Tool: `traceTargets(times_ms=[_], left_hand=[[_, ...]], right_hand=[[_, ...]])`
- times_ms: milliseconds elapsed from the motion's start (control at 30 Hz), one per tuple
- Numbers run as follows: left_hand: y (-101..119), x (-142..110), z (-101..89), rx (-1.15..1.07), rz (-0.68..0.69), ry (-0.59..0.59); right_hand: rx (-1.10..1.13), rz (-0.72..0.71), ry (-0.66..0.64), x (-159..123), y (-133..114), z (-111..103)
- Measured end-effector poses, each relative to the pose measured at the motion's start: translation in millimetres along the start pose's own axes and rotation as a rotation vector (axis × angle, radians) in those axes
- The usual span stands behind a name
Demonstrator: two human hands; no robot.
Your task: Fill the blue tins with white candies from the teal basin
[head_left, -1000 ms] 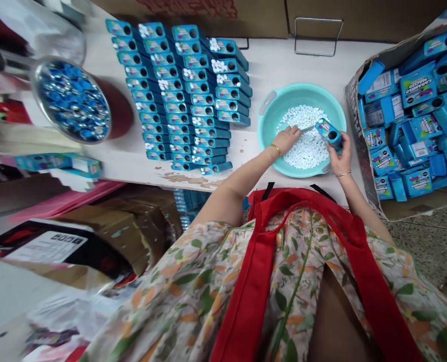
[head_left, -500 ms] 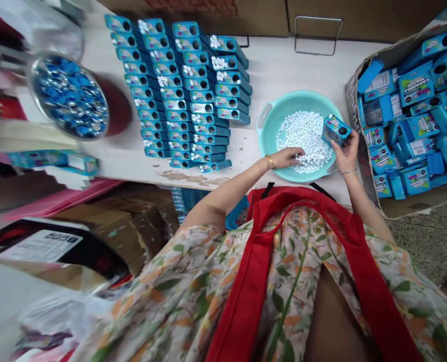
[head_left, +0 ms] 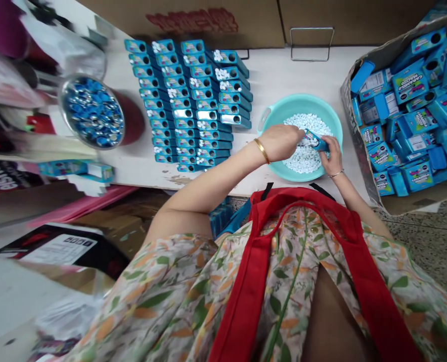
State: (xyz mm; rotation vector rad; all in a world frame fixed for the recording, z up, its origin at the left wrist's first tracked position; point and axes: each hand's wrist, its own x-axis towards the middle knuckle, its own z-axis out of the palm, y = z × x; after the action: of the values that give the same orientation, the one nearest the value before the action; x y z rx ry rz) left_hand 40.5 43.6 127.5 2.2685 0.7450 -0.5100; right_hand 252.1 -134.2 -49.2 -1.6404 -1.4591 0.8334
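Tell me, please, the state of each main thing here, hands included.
Basin: open, holding white pellets.
Small blue box: held over the basin.
Right hand: closed on that box.
Left hand: bunched at its other end; grip unclear.
Box columns: aligned, some topped with pellets.
Pot: open, full of blue pieces.
Carton: open, full of blue boxes.
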Motion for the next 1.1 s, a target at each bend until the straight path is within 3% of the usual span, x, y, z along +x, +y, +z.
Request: traceTargets(times_ms=[100,200,267,333,467,567,667,767,933,1100], left_hand=[[32.8,-2.4,-13.1,0.072,-0.068,-0.023],[50.5,-10.3,-18.4,0.095,-0.069,-0.013],[46.7,-16.4,-16.0,0.083,-0.080,0.011],[28.8,-19.7,-7.0,0.056,-0.127,0.060],[-29.5,-2.5,35.7,0.026,-0.295,0.150],[-58.4,32.4,85.6,-0.035,-0.342,0.088],[-56.7,63.7,134.4,-0.096,-0.278,-0.016],[-37.0,71.6,169.2,-0.162,-0.164,-0.077],[-16.3,54.9,195.1,-0.452,-0.023,-0.089],[-27.6,38.8,185.9,-0.706,0.056,-0.029]], right_hand=[[-0.024,0.036,-0.012,-0.7,-5.1,2.9],[-0.023,0.074,-0.017,-0.9,-8.2,3.9],[-0.018,0.090,-0.019,-0.7,-8.5,3.5],[-0.019,0.100,-0.017,-0.6,-6.9,1.6],[-0.019,0.121,0.026,-0.2,2.0,-7.0],[-0.014,0.139,0.102,1.4,11.0,-15.3],[-0.004,0.160,0.128,3.6,17.3,-20.7],[-0.004,0.197,0.134,4.1,20.2,-21.8],[0.036,0.231,0.181,3.5,24.6,-20.0],[0.090,0.213,0.155,6.6,29.1,-24.4]])
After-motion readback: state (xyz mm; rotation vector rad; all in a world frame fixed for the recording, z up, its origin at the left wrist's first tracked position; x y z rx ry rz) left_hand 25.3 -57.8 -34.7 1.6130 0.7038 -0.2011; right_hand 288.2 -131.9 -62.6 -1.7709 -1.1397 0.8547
